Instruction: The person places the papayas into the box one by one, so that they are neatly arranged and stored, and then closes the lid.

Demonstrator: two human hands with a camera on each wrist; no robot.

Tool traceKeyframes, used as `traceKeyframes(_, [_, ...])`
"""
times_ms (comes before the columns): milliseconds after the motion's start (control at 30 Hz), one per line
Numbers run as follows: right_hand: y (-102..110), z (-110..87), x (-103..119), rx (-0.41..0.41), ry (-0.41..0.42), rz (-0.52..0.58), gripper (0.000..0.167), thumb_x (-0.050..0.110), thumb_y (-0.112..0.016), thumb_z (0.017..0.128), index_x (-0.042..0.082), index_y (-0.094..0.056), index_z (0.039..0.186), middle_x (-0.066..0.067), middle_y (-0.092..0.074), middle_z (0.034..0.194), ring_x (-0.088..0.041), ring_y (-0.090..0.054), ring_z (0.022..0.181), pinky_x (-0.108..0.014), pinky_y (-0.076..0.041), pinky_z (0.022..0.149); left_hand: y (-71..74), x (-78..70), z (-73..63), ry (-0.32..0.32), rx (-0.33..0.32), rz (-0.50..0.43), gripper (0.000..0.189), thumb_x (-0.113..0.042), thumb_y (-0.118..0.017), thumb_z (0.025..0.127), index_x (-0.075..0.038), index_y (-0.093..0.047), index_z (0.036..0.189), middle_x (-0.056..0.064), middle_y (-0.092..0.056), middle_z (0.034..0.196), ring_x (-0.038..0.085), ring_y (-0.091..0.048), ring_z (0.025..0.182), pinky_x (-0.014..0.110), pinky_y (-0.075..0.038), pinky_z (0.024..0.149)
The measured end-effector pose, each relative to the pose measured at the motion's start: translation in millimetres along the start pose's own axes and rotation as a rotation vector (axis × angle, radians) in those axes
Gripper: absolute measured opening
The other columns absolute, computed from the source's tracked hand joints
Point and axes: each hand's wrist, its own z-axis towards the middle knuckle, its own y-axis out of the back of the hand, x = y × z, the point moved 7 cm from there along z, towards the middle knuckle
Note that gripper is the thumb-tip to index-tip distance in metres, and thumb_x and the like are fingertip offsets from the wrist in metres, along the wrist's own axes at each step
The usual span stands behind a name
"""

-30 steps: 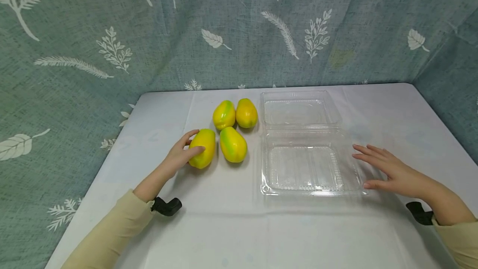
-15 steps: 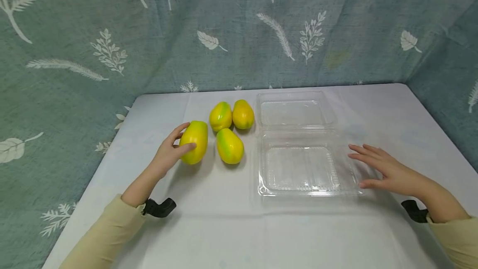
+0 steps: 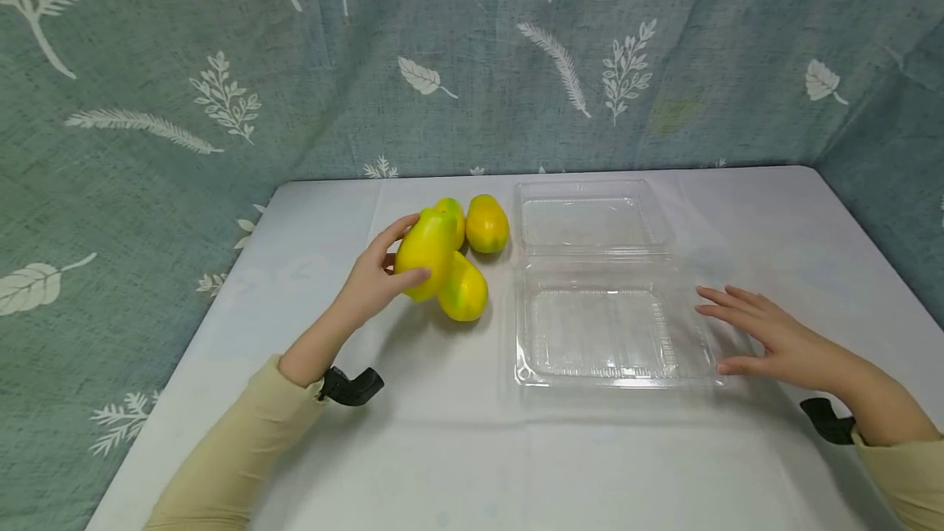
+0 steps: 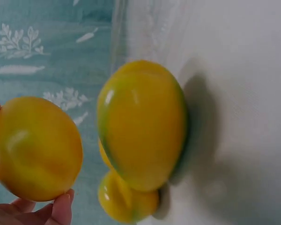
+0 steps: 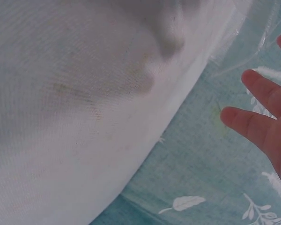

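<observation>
In the head view my left hand (image 3: 371, 277) holds a glossy yellow-green papaya (image 3: 425, 256) above the table, thumb on the near side and fingers behind. The left wrist view shows this papaya (image 4: 37, 150) with fingertips at its edges. In the head view it partly covers two papayas, one behind (image 3: 456, 224) and one in front (image 3: 466, 289); another papaya (image 3: 487, 224) lies to their right. A clear plastic clamshell box (image 3: 599, 326) lies with its lid folded back. Beside the box's right edge, my right hand (image 3: 785, 342) has its fingers spread and holds nothing.
The white-covered table (image 3: 472, 465) ends at the back against a green-blue leaf-print curtain (image 3: 472, 121). The clamshell's lid (image 3: 590, 220) lies toward the back edge. A black wrist mount (image 3: 352, 386) sits under my left wrist, another mount (image 3: 828, 420) at the right.
My left hand has lifted the papaya and carried it right and toward the back, over the other papayas. My right hand has stayed in place beside the box.
</observation>
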Motion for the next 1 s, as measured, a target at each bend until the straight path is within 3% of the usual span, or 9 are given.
traceKeyframes(267, [0.8, 0.6, -0.1, -0.003, -0.002, 0.009, 0.073, 0.02, -0.075, 0.073, 0.013, -0.041, 0.137, 0.013, -0.022, 0.149, 0.007, 0.0, 0.133, -0.066, -0.015, 0.097, -17.1, -36.7, 12.5, -0.104, 0.033, -0.005, 0.07, -0.016, -0.066, 0.082, -0.025, -0.031, 0.142, 0.006, -0.034, 0.14, 0.031, -0.051, 0.104, 0.04, -0.046, 0.085])
traceKeyframes(500, [0.4, 0.7, -1.7, -0.003, -0.005, 0.006, 0.073, 0.021, -0.075, 0.072, 0.014, -0.042, 0.137, 0.014, -0.022, 0.148, 0.007, 0.0, 0.133, -0.066, -0.016, 0.097, -27.2, -51.4, 19.9, -0.108, 0.043, -0.009, 0.07, -0.016, -0.066, 0.081, -0.027, -0.033, 0.141, 0.003, -0.034, 0.14, 0.029, -0.05, 0.105, 0.041, -0.045, 0.088])
traceKeyframes(1000, [0.3, 0.0, -1.5, -0.01, 0.013, 0.006, 0.075, 0.02, -0.076, 0.071, 0.016, -0.041, 0.137, 0.015, -0.022, 0.148, 0.007, -0.001, 0.133, -0.064, -0.016, 0.099, -55.8, -87.6, 39.2, -0.195, 0.097, -0.05, 0.072, -0.015, -0.069, 0.079, -0.025, -0.034, 0.141, 0.001, -0.039, 0.136, 0.026, -0.054, 0.102, 0.037, -0.05, 0.081])
